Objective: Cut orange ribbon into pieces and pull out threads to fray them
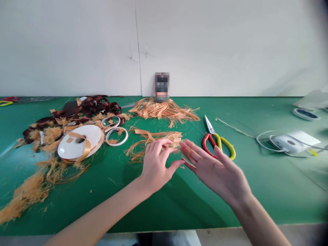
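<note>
My left hand (156, 165) is over the middle of the green table, its fingers curved and its thumb apart from them; I see nothing held in it. Facing it, my right hand (217, 174) is stretched out flat with the palm showing, and its fingertips come close to the left thumb. Just behind the left hand lies a loose bunch of frayed tan ribbon pieces (143, 136), partly hidden by the fingers. Scissors (210, 127) with one red and one yellow handle lie beyond my right hand, which covers part of the handles.
A white spool (89, 131) with tan ribbon, tape rolls (123, 140), brown ribbon (92, 106) and frayed fibres (28, 194) crowd the left. More shredded ribbon (161, 111) lies at the back below a pixelated dark object (162, 87). A white corded device (294, 141) sits right.
</note>
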`<state>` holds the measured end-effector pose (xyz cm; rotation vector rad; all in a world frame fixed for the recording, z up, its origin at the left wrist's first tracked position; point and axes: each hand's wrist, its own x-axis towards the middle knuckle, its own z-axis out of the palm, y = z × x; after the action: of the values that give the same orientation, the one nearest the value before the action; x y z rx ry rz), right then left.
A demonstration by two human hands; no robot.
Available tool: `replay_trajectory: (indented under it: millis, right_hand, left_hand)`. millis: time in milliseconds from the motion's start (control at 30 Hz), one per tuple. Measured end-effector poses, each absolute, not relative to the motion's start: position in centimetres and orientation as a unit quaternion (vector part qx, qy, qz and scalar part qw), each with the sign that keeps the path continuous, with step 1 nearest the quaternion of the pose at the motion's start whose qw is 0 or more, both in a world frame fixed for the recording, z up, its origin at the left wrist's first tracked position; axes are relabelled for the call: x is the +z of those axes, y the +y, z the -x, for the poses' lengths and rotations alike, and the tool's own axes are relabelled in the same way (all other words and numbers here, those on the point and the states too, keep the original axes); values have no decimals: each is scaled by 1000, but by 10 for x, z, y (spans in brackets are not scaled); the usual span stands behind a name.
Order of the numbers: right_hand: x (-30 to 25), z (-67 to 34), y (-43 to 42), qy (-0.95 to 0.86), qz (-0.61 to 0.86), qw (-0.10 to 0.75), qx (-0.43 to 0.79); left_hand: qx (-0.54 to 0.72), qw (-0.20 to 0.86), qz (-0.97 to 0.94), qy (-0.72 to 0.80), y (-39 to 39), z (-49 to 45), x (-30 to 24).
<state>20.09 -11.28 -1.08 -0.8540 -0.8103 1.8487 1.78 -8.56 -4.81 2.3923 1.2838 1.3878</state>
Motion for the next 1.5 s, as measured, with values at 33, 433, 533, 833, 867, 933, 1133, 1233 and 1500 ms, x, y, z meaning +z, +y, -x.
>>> replay_trajectory:
  millis: [33, 433, 533, 833, 867, 933, 1133, 1233, 1500]
  right_hand:
    - [-13, -194, -115, -348, 337, 460, 744]
    - [-23, -190, -113, -362, 369, 445, 731]
    - [-14, -190, -111, -318, 393, 432, 747]
    - [-5, -186, -121, -280, 467, 472, 693]
    - [-6, -188, -122, -281, 472, 470, 691]
    - [-7, -190, -123, -287, 478, 453, 696]
    - [-3, -200, -124, -210, 471, 409, 753]
    - [-5, -203, -123, -163, 448, 420, 773]
    - [-18, -202, -126, -375, 524, 425, 635]
  left_hand:
    - [461, 54, -775, 429, -86, -22, -47]
    - [444, -29, -813, 377, -70, -24, -55]
    - [420, -92, -836, 342, -68, -19, -56]
    - [431, -126, -837, 313, -70, -19, -49]
    - [429, -129, -839, 309, -71, -18, -50]
    - [426, -122, -841, 310, -71, -16, -52]
    - [434, -91, -837, 322, -66, -14, -53]
    - [435, -29, -835, 336, -67, -14, -52]
    - [450, 172, -767, 423, -68, -14, -44]
